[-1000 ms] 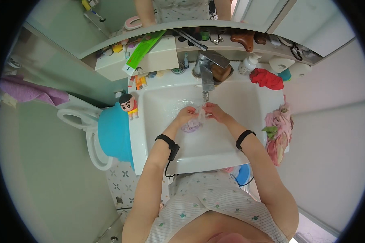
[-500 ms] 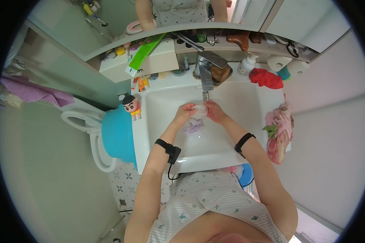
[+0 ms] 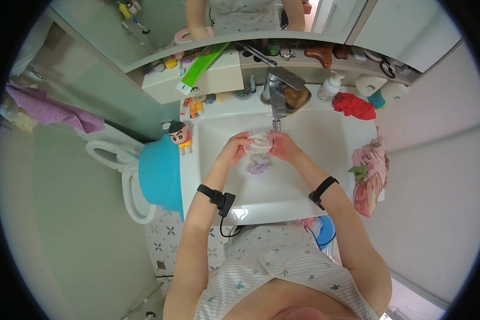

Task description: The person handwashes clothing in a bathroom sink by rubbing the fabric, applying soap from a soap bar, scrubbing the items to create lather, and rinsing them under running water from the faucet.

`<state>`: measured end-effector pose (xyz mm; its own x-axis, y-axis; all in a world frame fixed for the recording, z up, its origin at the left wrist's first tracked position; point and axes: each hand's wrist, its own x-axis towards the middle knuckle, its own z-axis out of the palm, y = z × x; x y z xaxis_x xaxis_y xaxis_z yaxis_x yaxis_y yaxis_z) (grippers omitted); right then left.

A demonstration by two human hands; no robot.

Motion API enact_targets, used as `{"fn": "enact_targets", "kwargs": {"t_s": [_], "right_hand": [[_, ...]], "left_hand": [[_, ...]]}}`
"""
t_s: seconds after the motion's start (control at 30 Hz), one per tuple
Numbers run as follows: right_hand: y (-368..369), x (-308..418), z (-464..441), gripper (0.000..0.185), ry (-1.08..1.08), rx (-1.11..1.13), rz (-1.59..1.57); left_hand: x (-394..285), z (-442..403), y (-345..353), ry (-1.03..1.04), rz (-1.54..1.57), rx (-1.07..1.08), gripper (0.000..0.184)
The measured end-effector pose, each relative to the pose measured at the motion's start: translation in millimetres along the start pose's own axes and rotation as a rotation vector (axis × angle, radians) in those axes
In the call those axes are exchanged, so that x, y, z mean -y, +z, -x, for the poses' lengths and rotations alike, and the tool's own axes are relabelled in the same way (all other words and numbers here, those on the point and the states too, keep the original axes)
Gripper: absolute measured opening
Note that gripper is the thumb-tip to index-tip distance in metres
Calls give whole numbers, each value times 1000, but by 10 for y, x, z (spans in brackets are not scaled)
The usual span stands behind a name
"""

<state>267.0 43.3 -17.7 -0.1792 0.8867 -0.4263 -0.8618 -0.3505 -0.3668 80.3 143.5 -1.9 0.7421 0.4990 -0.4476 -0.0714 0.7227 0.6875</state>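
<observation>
Over the white sink [image 3: 314, 176], my left hand [image 3: 234, 149] and my right hand [image 3: 285, 147] grip opposite sides of a wet white cloth [image 3: 259, 143]. The fabric is stretched out and bunched between them, just in front of the tap [image 3: 277, 104]. Below it, a thin lavender piece [image 3: 258, 165] hangs or lies in the basin; whether it belongs to the same cloth I cannot tell. The fingers of both hands are closed on the edges, partly hidden by the fabric.
A red cloth [image 3: 354, 106] and a pink cloth [image 3: 370, 165] lie on the right rim. Behind the basin stands a pump bottle [image 3: 328, 89]. A toy figure [image 3: 180, 137] sits on the left rim, beside a blue tub [image 3: 159, 173]. A mirror cabinet overhangs the back.
My hands have moved slightly apart, and more of the white cloth shows spread between them. The whole view has shifted a little to the left.
</observation>
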Motion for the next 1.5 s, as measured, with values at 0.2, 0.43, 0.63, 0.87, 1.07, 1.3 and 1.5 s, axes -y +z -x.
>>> {"fn": "enact_targets", "kwargs": {"t_s": [0.2, 0.43, 0.63, 0.87, 1.07, 1.3, 1.5], "right_hand": [[67, -85, 67, 27, -22, 90, 153], [157, -155, 72, 35, -16, -98, 420], [189, -144, 213, 17, -138, 92, 204], [392, -141, 337, 19, -100, 281, 327], [474, -169, 366, 18, -199, 195, 366], [626, -284, 465, 18, -682, 37, 876], [1001, -677, 634, 21, -1076, 174, 1560]], "left_hand": [[-69, 148, 42, 13, 125, 53, 29], [181, 149, -30, 90, 192, 36, 26], [52, 351, 19, 94, 90, 108, 19], [-157, 554, 193, 461, -446, -132, 14], [-187, 627, 302, 564, -283, -132, 16], [-131, 672, 145, 637, -829, -139, 33], [-85, 602, 191, 684, -181, -114, 20]]}}
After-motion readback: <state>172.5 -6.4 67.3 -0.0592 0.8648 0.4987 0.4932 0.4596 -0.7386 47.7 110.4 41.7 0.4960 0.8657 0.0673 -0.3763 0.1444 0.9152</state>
